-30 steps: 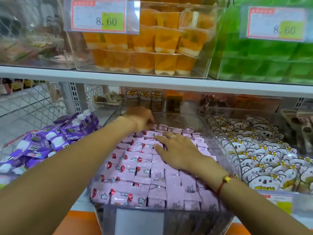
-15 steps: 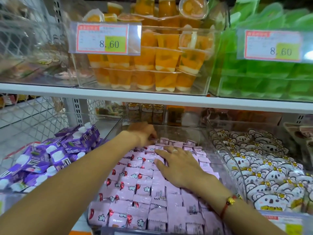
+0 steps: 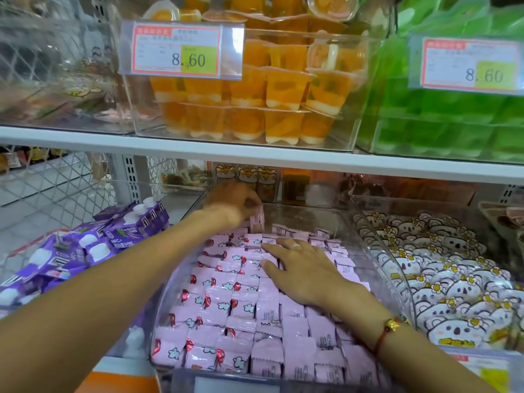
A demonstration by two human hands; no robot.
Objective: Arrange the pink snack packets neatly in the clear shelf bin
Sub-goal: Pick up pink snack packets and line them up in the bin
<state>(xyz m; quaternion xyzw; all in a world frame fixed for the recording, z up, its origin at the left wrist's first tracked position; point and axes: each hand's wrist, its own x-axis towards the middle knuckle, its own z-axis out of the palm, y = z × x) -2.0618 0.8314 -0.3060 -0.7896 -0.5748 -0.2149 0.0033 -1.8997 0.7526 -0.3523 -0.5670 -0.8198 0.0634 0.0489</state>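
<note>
Pink snack packets (image 3: 226, 302) are pretty much lined up in rows across the clear shelf bin (image 3: 365, 236), front edge to near the back wall, so only the back row looks left to sort. One packet (image 3: 258, 219) is pinched upright in the left hand (image 3: 232, 202) at the back-left corner; half a second ago it was lying lower. The right hand (image 3: 300, 268) is laid flat, fingers spread, on the rows, same as before.

Open gap between the packed pink packets (image 3: 226, 302) and the shelf board (image 3: 255, 153) above. Bare bin floor (image 3: 300, 215) free at the back. Blocked sideways by clear bin walls (image 3: 365, 236), with purple pouches (image 3: 85, 242) left and koala packs (image 3: 442, 279) right.
</note>
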